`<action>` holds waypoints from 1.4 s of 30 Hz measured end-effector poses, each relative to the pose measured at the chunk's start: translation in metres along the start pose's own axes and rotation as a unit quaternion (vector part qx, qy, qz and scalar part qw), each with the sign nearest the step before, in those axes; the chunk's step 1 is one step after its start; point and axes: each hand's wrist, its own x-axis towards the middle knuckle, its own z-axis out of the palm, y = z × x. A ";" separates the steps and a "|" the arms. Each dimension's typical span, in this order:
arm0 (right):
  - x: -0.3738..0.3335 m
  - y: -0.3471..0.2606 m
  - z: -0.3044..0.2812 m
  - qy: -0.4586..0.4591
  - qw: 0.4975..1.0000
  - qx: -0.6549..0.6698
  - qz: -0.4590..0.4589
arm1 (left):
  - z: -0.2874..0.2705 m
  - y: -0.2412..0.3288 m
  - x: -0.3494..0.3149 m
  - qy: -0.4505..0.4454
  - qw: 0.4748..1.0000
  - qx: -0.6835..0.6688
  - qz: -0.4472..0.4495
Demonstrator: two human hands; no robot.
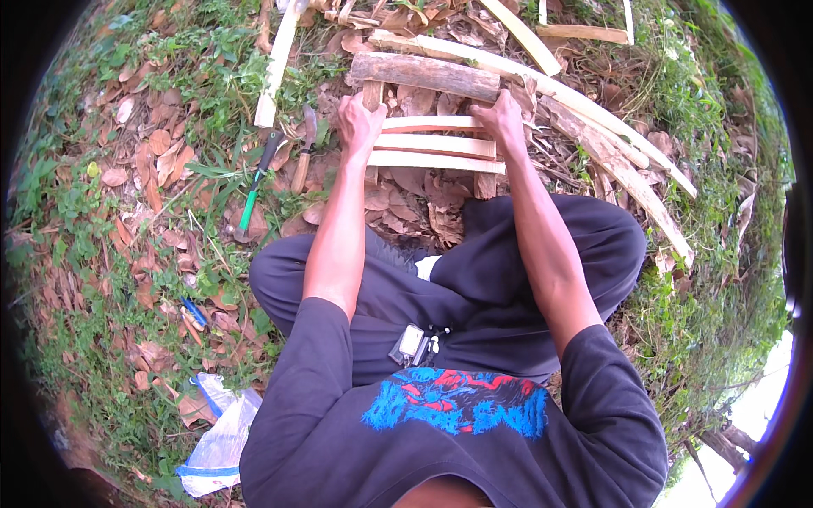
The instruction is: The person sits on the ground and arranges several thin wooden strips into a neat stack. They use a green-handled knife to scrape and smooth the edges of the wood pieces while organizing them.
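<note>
A small slatted wooden frame (432, 144) lies on the leaf-covered ground in front of my crossed legs. Its pale slats run left to right over darker side rails. My left hand (361, 124) is closed around the frame's left side rail near the far end. At the right, my right hand (501, 124) is closed at the matching corner; its fingertips are partly hidden. Just beyond both hands a short, rough round log (428, 74) lies crosswise, close to the frame's far end.
Left of my left hand lie a wooden-handled knife (305, 151) and a black-and-green-handled tool (257, 182). Long split strips (593, 102) curve along the far right. Another pale strip (278, 68) lies far left. Near left are a blue item (195, 311) and a plastic bag (222, 436).
</note>
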 end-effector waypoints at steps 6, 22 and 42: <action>-0.009 -0.004 0.003 0.082 0.994 -0.043 -0.055 | -0.001 0.001 -0.002 -0.012 0.999 0.006 -0.041; 0.021 0.008 -0.015 0.030 0.986 -0.013 -0.166 | 0.021 -0.028 0.050 0.010 0.994 -0.104 -0.036; 0.029 0.028 -0.002 0.091 0.988 0.028 -0.126 | 0.004 -0.024 0.032 -0.010 0.977 -0.202 -0.061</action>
